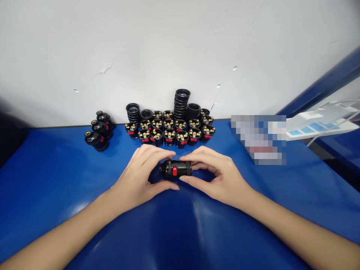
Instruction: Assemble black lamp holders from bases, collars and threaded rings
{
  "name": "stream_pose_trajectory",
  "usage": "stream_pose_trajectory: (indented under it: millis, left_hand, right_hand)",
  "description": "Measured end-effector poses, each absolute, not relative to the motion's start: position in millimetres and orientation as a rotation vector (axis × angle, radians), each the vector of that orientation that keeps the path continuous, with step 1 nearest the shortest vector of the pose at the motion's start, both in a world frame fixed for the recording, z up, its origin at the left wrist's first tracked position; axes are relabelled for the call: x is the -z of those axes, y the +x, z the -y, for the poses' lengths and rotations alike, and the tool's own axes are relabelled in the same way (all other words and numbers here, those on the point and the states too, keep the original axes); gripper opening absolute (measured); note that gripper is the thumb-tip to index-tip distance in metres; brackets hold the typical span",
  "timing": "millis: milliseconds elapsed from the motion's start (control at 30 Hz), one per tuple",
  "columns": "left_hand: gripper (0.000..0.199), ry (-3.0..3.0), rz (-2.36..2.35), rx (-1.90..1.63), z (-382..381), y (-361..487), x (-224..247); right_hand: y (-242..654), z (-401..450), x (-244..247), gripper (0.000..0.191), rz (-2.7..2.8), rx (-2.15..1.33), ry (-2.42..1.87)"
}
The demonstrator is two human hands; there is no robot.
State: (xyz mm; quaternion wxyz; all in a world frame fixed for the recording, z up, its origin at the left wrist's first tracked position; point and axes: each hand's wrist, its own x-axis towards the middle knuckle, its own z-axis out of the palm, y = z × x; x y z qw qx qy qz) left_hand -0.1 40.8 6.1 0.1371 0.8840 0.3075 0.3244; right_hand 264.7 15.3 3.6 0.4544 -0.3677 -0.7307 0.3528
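A black lamp holder (182,168) with a red switch lies sideways between my hands, its narrow neck pointing left. My right hand (218,170) grips its right end, thumb at the near side and fingers at the far side. Around the left part curves my left hand (146,168), its thumb and fingers apart with a gap to the lamp holder. Beyond the hands stand several black socket bodies (169,137) with brass contacts and red switches.
Three domed black lamp holders (97,140) stand at the left back. Stacked black threaded rings (181,105) rise beside the wall (168,48). A pixelated item (258,138) and a white power strip (315,125) with cables are on the right of the blue table (56,180).
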Motion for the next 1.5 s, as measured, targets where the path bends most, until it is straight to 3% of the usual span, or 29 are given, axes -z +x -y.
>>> stream_pose_trajectory:
  millis: [67, 167, 633, 867, 1100, 1267, 1500]
  left_hand:
    - [0.056, 2.542, -0.936, -0.854, -41.1, -0.5, -6.1]
    - [0.038, 2.544, -0.932, -0.852, -41.9, -0.6, -5.8]
    - [0.039, 2.651, -0.851, -1.101, -38.8, 1.3, -9.4]
    - [0.038, 2.748, -0.844, -1.059, -38.2, 0.6, -10.8]
    - [0.038, 2.922, -0.795, -0.934, -35.3, -7.6, -37.4]
    - [0.019, 3.119, -1.090, -0.551, -32.6, -23.4, -69.6]
    - [0.014, 2.939, -1.658, 0.153, -40.0, -77.7, -73.7]
  right_hand:
    - [265.1, -15.4, -3.3, 0.032, 1.801, -0.863, -0.899]
    - [265.3, -15.6, -3.3, 0.032, 1.816, -0.852, -0.902]
    - [261.8, -13.9, -9.6, 0.027, 1.768, -0.950, -0.965]
    - [261.4, -14.9, -6.5, 0.027, 1.714, -1.062, -0.967]
    - [262.4, -12.8, -2.8, 0.037, 1.879, -0.907, -0.949]
    - [262.9, -11.7, -1.7, 0.027, 1.897, -0.871, -0.999]
    - [262.9, -11.7, -3.1, 0.022, 1.903, -0.876, -1.005]
